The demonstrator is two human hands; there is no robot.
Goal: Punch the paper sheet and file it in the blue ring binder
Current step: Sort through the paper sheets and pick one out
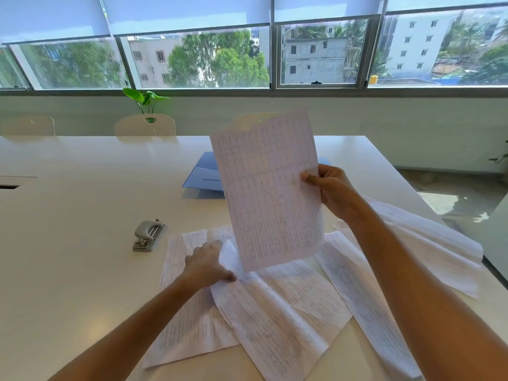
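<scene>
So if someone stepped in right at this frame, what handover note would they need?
Right hand: holds one sheet upright above the table, pinched at its right edge.
Left hand: rests on the loose papers spread on the table.
Punch: on the table, left of the papers, untouched.
Blue binder: further back, partly hidden by the sheet.
Done: one sheet picked out.
Left: punch it and file it.

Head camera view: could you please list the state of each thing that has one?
Held sheet: lifted upright, pinched by the right hand.
Left hand: resting on the loose sheets.
Loose sheets: spread overlapping on the table.
Hole punch: untouched.
Blue binder: lying flat, partly hidden.
</scene>
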